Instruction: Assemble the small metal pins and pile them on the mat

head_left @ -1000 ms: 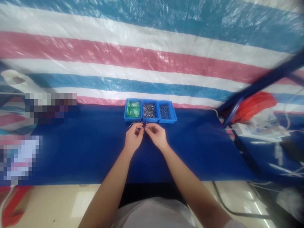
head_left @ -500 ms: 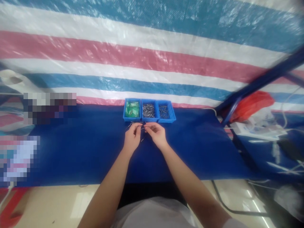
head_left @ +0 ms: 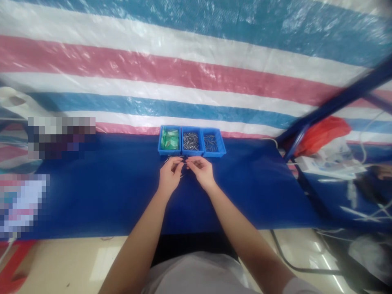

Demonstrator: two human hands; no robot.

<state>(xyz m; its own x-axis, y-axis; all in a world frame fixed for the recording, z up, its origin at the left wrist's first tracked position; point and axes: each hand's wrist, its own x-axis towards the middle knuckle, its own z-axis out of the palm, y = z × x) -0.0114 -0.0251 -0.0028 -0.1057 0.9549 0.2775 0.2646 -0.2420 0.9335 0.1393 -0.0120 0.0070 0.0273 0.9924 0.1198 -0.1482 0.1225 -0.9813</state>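
Observation:
My left hand and my right hand are close together over the blue table, just in front of three small bins. Both have their fingers closed in a pinch. A small thin metal piece shows at the right fingertips; what the left fingers pinch is too small to make out. Several thin dark metal pieces lie on the table by my hands, partly hidden. The middle blue bin holds many short metal pins or screws, the right blue bin fewer, and the left blue bin green plastic packets.
A striped plastic sheet hangs behind the blue table. To the right stand a dark blue metal frame and a red bag, with white items beside it. A white roll is at the left.
My hands stay together in nearly the same pose, fingers still pinched. The view has shifted slightly. At the far right edge, part of a person's hand seems to have come into view.

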